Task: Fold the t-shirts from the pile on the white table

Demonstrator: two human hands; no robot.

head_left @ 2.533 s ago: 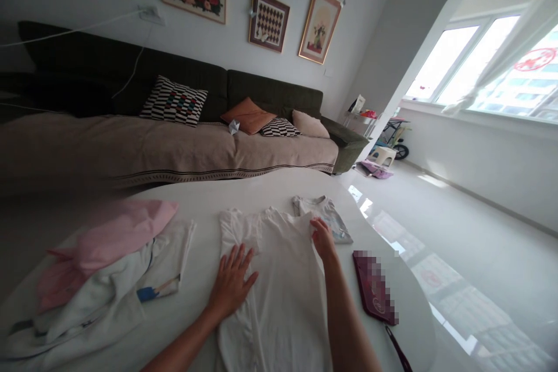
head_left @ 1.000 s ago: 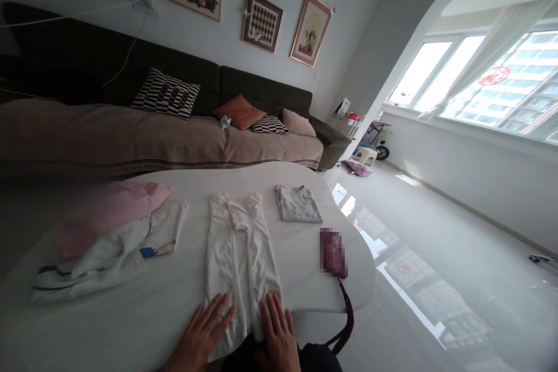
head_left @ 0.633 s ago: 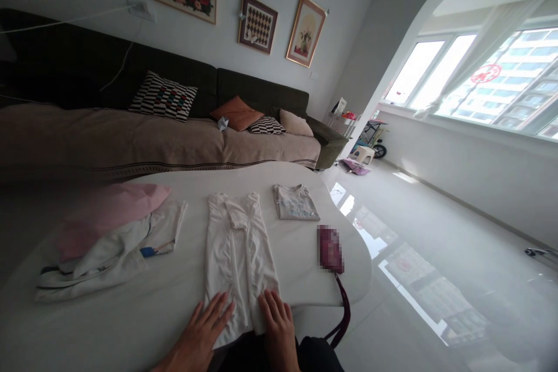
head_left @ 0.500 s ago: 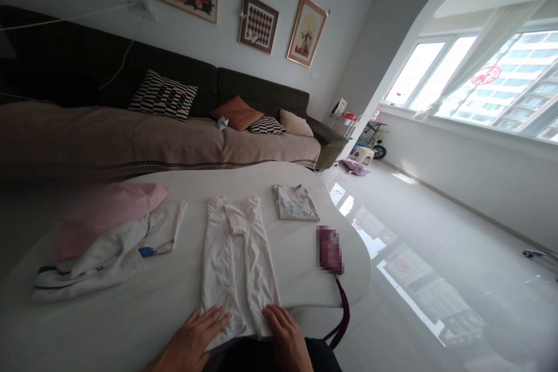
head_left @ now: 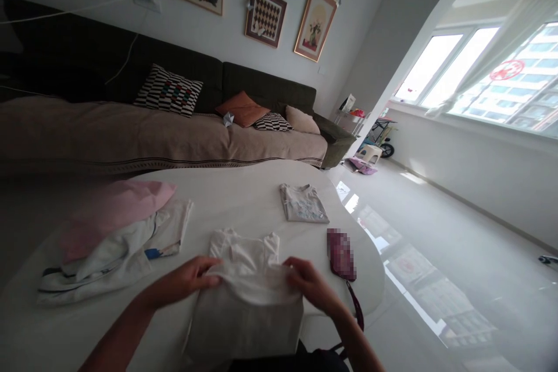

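Note:
A white garment (head_left: 246,296) lies on the white table (head_left: 244,197) in front of me, its near half doubled over toward the collar end. My left hand (head_left: 192,280) pinches the left corner of the folded-over edge. My right hand (head_left: 307,282) grips the right corner of that same edge. Both hands hover over the middle of the garment, with the collar and sleeves still flat beyond them.
A small folded grey shirt (head_left: 304,204) lies further back on the right. A dark red pouch (head_left: 340,254) with a strap sits near the table's right edge. A pile of pink and white clothes (head_left: 111,232) lies at the left. A sofa (head_left: 174,122) stands behind the table.
My hands were flat on the garment's near hem; they have taken hold of it and carried it away from me, folding the garment roughly in half.

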